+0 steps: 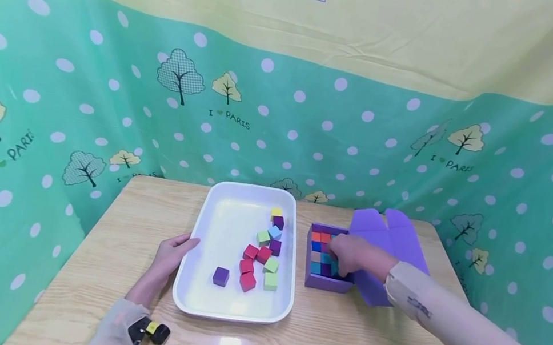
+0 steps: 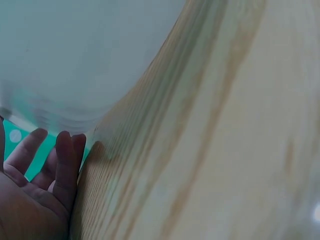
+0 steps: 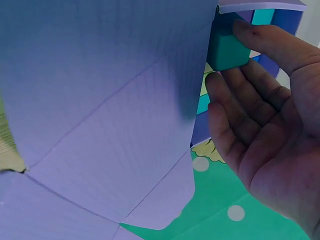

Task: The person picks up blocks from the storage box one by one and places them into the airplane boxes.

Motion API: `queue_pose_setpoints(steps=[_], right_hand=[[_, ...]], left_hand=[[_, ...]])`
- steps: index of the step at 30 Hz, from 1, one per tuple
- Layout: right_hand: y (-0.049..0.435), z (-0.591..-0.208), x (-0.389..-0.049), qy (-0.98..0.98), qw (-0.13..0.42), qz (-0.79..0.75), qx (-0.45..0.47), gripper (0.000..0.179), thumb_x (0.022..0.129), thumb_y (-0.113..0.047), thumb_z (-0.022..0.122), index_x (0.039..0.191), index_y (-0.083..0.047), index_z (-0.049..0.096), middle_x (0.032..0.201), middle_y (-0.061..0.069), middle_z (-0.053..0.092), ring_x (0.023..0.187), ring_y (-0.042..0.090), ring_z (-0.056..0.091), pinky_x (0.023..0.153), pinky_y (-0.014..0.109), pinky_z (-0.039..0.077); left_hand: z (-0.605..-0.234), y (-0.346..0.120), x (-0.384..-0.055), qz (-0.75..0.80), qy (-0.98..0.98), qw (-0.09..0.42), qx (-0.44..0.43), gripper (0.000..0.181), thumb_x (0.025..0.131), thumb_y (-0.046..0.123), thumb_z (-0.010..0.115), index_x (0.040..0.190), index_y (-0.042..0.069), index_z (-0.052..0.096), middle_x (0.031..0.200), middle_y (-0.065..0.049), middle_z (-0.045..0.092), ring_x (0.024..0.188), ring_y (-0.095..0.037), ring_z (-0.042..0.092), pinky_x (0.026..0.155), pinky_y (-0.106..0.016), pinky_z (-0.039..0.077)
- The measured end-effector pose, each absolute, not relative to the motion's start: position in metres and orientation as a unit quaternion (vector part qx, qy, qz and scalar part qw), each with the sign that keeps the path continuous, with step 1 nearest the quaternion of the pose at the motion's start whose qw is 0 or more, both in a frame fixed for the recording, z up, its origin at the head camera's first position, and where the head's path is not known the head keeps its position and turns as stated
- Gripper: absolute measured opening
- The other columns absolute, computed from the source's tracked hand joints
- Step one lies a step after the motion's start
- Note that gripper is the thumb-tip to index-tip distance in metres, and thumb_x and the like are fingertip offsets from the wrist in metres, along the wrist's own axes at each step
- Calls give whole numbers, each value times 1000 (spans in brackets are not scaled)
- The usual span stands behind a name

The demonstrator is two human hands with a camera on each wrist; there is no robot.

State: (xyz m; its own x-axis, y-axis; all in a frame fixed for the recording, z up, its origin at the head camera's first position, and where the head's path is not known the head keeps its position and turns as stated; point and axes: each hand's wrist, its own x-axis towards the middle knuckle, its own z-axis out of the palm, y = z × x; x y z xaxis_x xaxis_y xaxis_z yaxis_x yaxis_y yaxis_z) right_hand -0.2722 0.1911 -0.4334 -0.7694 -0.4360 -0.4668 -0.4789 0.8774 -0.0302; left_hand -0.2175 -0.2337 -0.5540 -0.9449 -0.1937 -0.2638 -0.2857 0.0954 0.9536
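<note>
My right hand [image 1: 346,253] reaches into a purple cardboard box [image 1: 327,283] at the right of the table. Between thumb and fingers it pinches a teal cube [image 3: 227,47], plainest in the right wrist view. Rows of coloured cubes, such as an orange cube [image 1: 316,236] and a blue cube [image 1: 316,246], fill the box's left side; the hand hides part of the rest. At the left rim of a white tray [image 1: 219,305] lies my left hand [image 1: 170,251], its fingers relaxed against the side. The left wrist view shows these fingers [image 2: 65,165] beside the tray's outer wall.
Inside the tray, several red, green, purple, blue and yellow cubes lie scattered, mostly to the right; one purple cube [image 1: 220,277] sits apart. The box's open lid [image 1: 398,239] spreads rightward under my right forearm. A patterned curtain [image 1: 284,110] hangs behind the wooden table [image 1: 148,208].
</note>
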Motion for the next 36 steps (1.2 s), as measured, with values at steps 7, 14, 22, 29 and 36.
queue_pose_setpoints(steps=[7, 14, 22, 29, 36], right_hand=[[189, -431, -273, 939, 250, 48, -232, 27, 70, -6, 82, 88, -13, 63, 78, -3, 57, 73, 19, 54, 64, 31, 51], [189, -436, -275, 939, 247, 59, -232, 26, 69, -6, 80, 87, -14, 62, 78, -2, 56, 71, 19, 53, 63, 31, 50], [193, -449, -272, 942, 236, 41, -235, 22, 71, -4, 77, 82, -13, 61, 74, -3, 55, 67, 18, 52, 59, 31, 47], [196, -459, -271, 947, 228, 25, -226, 22, 73, -3, 78, 83, -15, 63, 74, -4, 57, 67, 18, 53, 61, 31, 50], [193, -465, -269, 945, 204, 63, -246, 23, 73, -2, 76, 79, -18, 59, 70, -5, 54, 65, 16, 52, 59, 28, 47]], left_hand=[[-553, -234, -219, 654, 739, 37, -157, 67, 87, 42, 71, 135, -1, 54, 130, -24, 57, 102, -23, 65, 81, -28, 56], [-552, -235, -219, 653, 740, 34, -156, 66, 87, 42, 71, 135, 0, 54, 130, -24, 57, 102, -23, 65, 80, -28, 56], [-555, -234, -218, 653, 741, 31, -153, 63, 88, 41, 70, 134, -1, 55, 127, -24, 59, 99, -22, 66, 79, -27, 56], [-556, -234, -217, 658, 737, 29, -151, 62, 89, 39, 70, 134, 0, 55, 127, -24, 59, 101, -24, 66, 79, -28, 56], [-557, -236, -219, 654, 740, 30, -154, 64, 88, 42, 69, 134, 1, 55, 129, -22, 58, 104, -25, 64, 80, -28, 56]])
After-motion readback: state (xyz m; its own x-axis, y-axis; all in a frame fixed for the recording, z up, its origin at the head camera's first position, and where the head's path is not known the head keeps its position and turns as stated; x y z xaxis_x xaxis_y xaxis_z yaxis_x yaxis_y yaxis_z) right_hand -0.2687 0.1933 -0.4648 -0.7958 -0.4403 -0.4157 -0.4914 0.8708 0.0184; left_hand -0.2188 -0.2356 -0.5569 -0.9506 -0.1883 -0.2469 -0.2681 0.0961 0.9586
